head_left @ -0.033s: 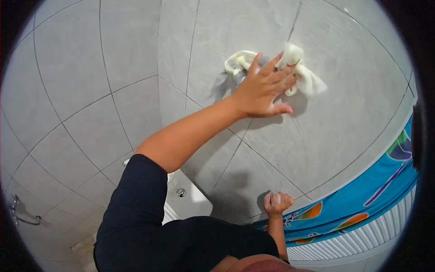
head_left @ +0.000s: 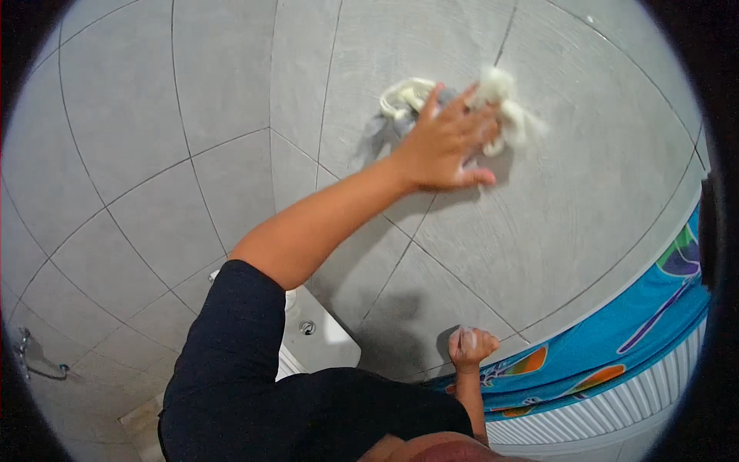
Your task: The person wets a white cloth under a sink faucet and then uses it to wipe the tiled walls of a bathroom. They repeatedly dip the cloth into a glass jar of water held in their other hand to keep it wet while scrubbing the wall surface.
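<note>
My left hand [head_left: 446, 145] presses a crumpled white and grey cloth [head_left: 526, 127] against the grey tiled wall. Its fingers are spread and stretched out, with the thumb pointing right. The cloth bulges out on both sides of the fingers, and the part under the palm is hidden. White suds cling to the fingers. Lower right, my right hand [head_left: 473, 346] is closed in a fist beside the wall's lower edge. Whitish foam shows on its knuckles; what lies inside the fist, if anything, is hidden.
Wet streaks mark the wall tiles [head_left: 570, 223]. A blue patterned towel [head_left: 585, 339] hangs over a white ribbed radiator [head_left: 616, 400] at lower right. A white cistern [head_left: 327, 335] with a round button stands below my left arm. A metal tap [head_left: 42, 362] is on the far-left wall.
My left hand and the cloth have shifted slightly up the wall, and the cloth's right end is blurred by motion. My right hand has stayed put.
</note>
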A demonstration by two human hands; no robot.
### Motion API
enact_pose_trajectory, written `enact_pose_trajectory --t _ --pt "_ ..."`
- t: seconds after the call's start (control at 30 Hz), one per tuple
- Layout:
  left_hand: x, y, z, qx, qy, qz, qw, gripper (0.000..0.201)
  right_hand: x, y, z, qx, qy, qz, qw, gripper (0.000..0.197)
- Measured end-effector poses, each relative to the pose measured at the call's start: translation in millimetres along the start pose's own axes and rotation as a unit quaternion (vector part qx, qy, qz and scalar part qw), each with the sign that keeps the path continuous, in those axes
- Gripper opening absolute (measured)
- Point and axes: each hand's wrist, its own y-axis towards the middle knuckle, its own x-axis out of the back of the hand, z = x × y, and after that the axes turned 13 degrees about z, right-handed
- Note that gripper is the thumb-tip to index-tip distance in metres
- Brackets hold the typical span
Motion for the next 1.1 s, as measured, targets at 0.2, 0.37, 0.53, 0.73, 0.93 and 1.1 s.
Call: enact_pose_trajectory --t 0.2,0.37,0.53,0.73,0.93,1.1 --pt "16.3 -4.1 144.1 0.228 -0.063 -0.138 0.962 0.063 -7.3 4.0 0.9 0.014 -0.005 -0.003 1.000 0.013" --pt "-6.6 -38.1 104.4 0.198 -0.045 -0.064 0.977 0.065 -6.5 0.1 1.2 0.005 -0.030 0.003 1.000 0.011" --pt "-4.6 -40.1 99.2 0.122 -0.007 -0.032 0.992 0.061 -7.5 0.5 0.6 0.014 -0.039 -0.005 0.999 0.009" --pt "22.9 -8.5 251.9 0.318 -0.107 -0.114 0.935 0.048 -7.8 -0.2 2.2 0.002 -0.090 0.015 0.996 0.009" --pt "1.1 -37.2 312.3 0.381 -0.065 -0.168 0.907 0.059 -11.7 4.6 3.2 0.005 -0.071 0.018 0.997 0.010" --pt "40.3 29.2 232.9 0.156 -0.102 -0.072 0.980 0.057 -2.4 2.1 6.2 -0.003 -0.106 0.028 0.994 0.008"
